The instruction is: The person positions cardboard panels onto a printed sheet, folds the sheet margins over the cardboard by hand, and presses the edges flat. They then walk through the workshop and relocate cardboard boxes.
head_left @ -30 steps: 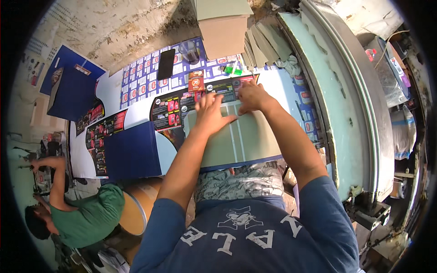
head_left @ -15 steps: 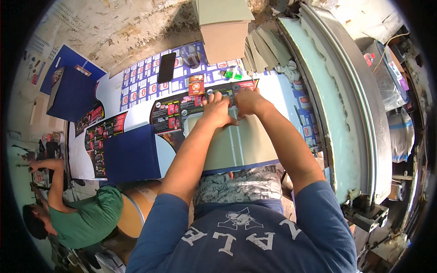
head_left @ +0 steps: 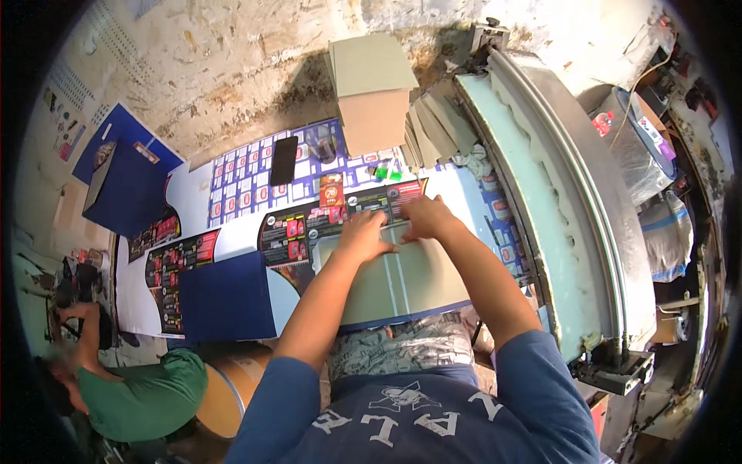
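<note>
- Grey-green rectangular board [head_left: 402, 282], pale and flat with two light stripes along it, lies at frame centre on the worktable, its near edge toward the person's lap and its far edge against a black printed paper sheet [head_left: 309, 228] with red panels.
- Left hand [head_left: 363, 236], centre frame, rests palm-down on the board's far edge; fingers lie flat and close together, pressing rather than gripping anything.
- Right hand [head_left: 425, 219], just right of it and almost touching, is likewise flat on the same edge, fingers spread slightly, holding nothing.
- Step in hand, as judged: seating or smoothing the printed sheet against the board's far edge with both palms.
- Next move, as judged, calls for even pressure run outward along that edge, keeping sheet and board square.
- Blue folded card [head_left: 228, 298], centre left, lies beside the board; a black phone [head_left: 284, 160] and a stack of grey cardboard boxes [head_left: 373, 93] sit in the upper centre.
- Pale green curved machine bed [head_left: 541, 209] fills the right of the frame.
- Another person in a green shirt [head_left: 139, 394] works at the lower left.
</note>
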Tool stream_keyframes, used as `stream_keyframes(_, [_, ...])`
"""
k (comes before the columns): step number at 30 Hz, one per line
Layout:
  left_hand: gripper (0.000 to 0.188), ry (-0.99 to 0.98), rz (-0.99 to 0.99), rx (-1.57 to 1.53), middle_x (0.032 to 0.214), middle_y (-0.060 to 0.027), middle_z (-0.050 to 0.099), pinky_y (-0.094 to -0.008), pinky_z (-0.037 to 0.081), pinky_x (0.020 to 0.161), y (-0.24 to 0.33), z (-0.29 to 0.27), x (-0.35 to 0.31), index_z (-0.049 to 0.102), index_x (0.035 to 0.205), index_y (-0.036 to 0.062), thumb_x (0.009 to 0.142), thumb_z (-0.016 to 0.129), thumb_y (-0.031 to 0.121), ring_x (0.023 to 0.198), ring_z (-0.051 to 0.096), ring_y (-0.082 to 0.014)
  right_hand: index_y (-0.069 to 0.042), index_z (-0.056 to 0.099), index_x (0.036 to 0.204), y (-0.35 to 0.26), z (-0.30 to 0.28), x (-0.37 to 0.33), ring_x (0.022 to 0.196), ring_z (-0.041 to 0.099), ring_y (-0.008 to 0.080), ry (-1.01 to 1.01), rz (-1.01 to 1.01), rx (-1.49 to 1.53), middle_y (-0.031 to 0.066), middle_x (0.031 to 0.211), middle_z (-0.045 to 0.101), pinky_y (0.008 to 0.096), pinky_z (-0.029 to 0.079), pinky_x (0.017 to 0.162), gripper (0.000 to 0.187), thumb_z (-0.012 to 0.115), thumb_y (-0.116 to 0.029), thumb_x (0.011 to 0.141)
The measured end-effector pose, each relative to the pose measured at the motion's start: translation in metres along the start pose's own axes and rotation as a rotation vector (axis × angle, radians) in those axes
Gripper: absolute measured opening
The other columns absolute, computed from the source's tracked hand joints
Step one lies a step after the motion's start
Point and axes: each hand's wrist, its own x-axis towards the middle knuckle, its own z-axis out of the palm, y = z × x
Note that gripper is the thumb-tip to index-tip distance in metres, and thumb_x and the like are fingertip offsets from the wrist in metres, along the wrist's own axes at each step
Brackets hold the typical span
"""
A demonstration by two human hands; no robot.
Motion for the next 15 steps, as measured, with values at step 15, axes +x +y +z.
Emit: stream_keyframes(15, [0.051, 0.394, 0.119, 0.145, 0.131, -0.0146, 0.056, -0.0522, 0.032, 0.110, 0.022, 0.044, -0.059, 0.060, 0.134, 0.0044, 0.089, 0.063, 0.028, 0.123, 0.050, -0.0321, -0.004, 0.052, 0.143, 0.008, 0.073, -0.079, 0.134, 0.049, 0.0268, 0.377, 0.209, 0.022, 0.0113, 0.143, 0.054, 0.0477, 0.036, 0.110, 0.065, 0.055, -0.049, 0.096])
